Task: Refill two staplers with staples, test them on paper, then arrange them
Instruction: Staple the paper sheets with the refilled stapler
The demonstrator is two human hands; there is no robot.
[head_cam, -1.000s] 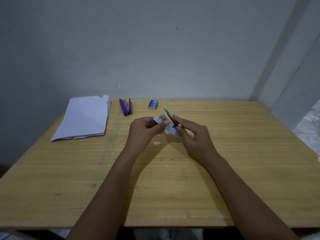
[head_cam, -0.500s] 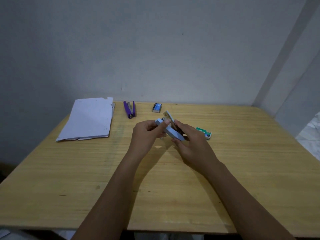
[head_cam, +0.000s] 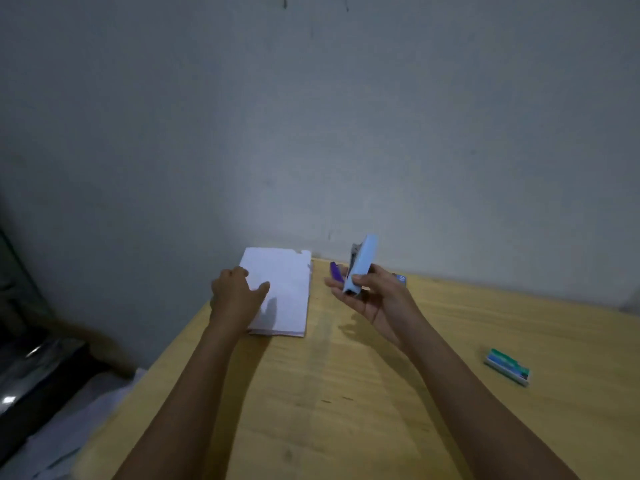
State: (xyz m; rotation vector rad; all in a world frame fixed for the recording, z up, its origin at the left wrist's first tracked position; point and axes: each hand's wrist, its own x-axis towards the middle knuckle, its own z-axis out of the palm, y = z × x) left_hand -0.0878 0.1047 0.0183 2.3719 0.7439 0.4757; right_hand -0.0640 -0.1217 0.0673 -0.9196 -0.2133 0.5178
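Observation:
My right hand (head_cam: 374,299) holds a light blue stapler (head_cam: 360,263) upright above the wooden table (head_cam: 346,393), its metal underside facing left. My left hand (head_cam: 235,292) rests on the left part of a white paper stack (head_cam: 287,289) at the table's far left corner, fingers spread on the top sheet. A purple stapler (head_cam: 335,270) lies behind my right hand's fingers, mostly hidden. A green and white staple box (head_cam: 507,366) lies on the table at the right. A small blue staple box (head_cam: 401,278) peeks out behind my right hand near the wall.
A grey wall rises right behind the table's far edge. Left of the table, dark objects and pale sheets (head_cam: 69,427) lie lower down, past the table's left edge.
My left hand has let go of the blue stapler and moved left onto the paper stack. My right hand now holds the stapler alone, raised upright. The view has swung left.

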